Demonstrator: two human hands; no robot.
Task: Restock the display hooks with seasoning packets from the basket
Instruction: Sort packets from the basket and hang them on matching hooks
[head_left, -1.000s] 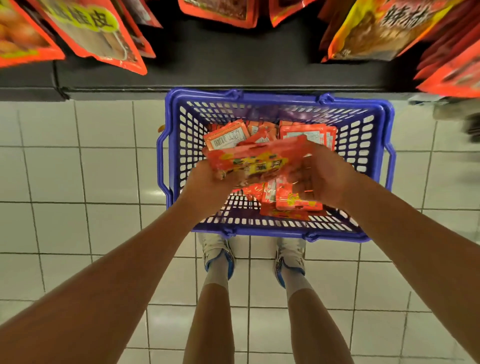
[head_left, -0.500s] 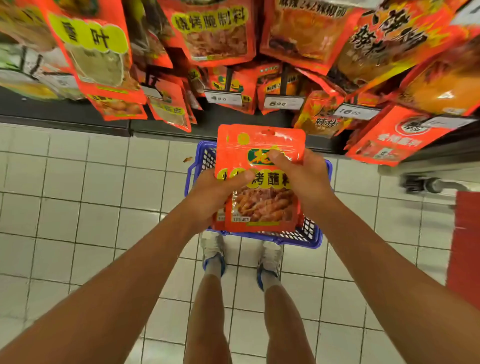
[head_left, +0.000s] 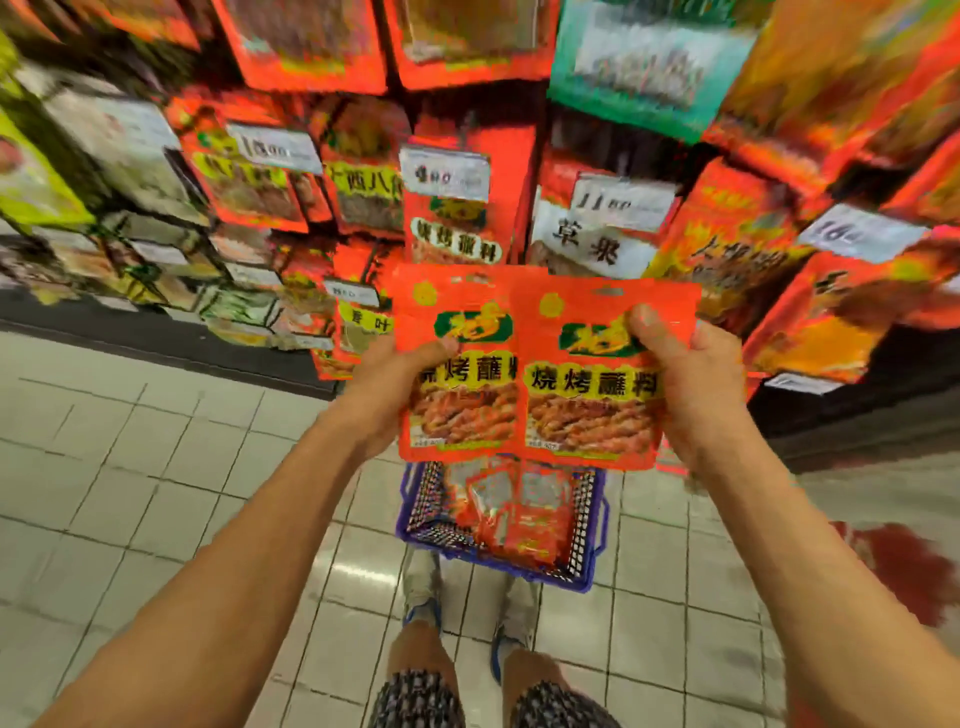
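Two orange seasoning packets are held side by side in front of the display. My left hand (head_left: 395, 384) grips the left packet (head_left: 457, 410) with its thumb on the front. My right hand (head_left: 691, 384) grips the right packet (head_left: 587, 395), which overlaps the left one. Right behind them hangs a matching orange packet (head_left: 457, 228) on its display hook under a white price tag. Below on the floor stands the blue basket (head_left: 592, 519) with several more packets (head_left: 519, 525) inside.
The rack is packed with hanging packets: orange ones (head_left: 737, 249) to the right, a green one (head_left: 649, 67) above, pale ones (head_left: 124, 150) to the left. White floor tiles (head_left: 156, 467) spread left; a red mat (head_left: 904, 571) lies right. My feet (head_left: 467, 613) stand behind the basket.
Both hands rose from the basket toward the rack. The stack has fanned into two packets side by side, and the view tilted up onto the hooks.
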